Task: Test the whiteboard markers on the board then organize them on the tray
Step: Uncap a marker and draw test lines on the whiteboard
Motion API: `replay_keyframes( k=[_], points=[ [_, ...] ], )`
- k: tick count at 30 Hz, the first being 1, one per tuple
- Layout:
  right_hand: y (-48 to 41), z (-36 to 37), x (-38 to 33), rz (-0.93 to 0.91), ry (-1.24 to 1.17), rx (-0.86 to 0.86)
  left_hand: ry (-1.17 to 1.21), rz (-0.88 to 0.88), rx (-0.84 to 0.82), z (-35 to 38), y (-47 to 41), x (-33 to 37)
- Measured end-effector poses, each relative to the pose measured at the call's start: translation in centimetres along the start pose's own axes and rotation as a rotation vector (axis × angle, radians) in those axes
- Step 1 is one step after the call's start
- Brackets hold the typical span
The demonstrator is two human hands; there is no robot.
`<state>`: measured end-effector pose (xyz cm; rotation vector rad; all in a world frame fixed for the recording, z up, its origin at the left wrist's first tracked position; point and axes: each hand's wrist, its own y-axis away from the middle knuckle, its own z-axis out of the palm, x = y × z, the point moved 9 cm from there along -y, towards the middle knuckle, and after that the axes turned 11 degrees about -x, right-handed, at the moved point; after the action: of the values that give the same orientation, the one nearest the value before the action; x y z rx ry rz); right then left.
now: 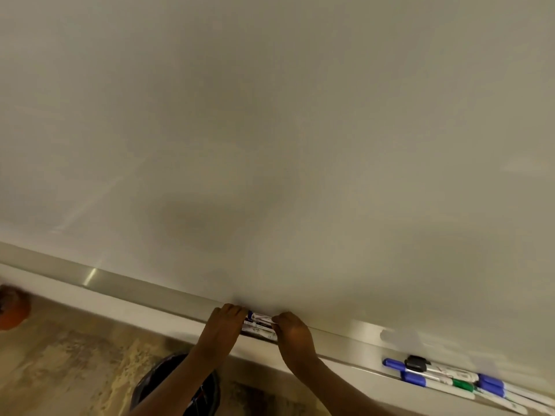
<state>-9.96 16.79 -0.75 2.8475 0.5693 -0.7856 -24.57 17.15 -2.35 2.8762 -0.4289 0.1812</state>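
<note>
The left hand [223, 321] and right hand [292, 328] each curl round one end of a bunch of markers [259, 324] lying on the tray [345, 349]. More pens [450, 378] lie well apart on the tray's right. The board [270, 145] shows no test strokes. Organizing seems under way, not finished.

Bare forearms [195, 363], left hand [225, 321], right hand [292, 330]

Fingers [232, 310] hide the held markers' [259, 321] ends; orange object [13, 310] blurred, cropped.
</note>
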Motion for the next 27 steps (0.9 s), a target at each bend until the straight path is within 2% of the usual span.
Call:
replay_keyframes(
  k=[3, 10, 17, 22, 27],
  points=[
    [-0.2, 1.1, 0.0, 0.0, 0.038, -0.01, 0.005, 0.016, 0.009, 0.3, -0.2, 0.0],
    [0.2, -0.3, 0.3, -0.001, 0.162, 0.102, -0.085, 0.033, 0.12, -0.7, 0.1, 1.1],
    [3.1, -2.2, 2.2, -0.039, 0.195, 0.178, -0.165, 0.038, 0.111, -0.4, -0.2, 4.8],
    [6.0, -4.2, 6.1, 0.0, 0.222, 0.177, -0.226, 0.145, 0.008, 0.5, -0.7, 10.2],
    [9.7, -6.3, 10.7, 0.063, 0.266, 0.131, -0.224, 0.279, 0.086, 1.0, -1.8, 17.2]
  ],
)
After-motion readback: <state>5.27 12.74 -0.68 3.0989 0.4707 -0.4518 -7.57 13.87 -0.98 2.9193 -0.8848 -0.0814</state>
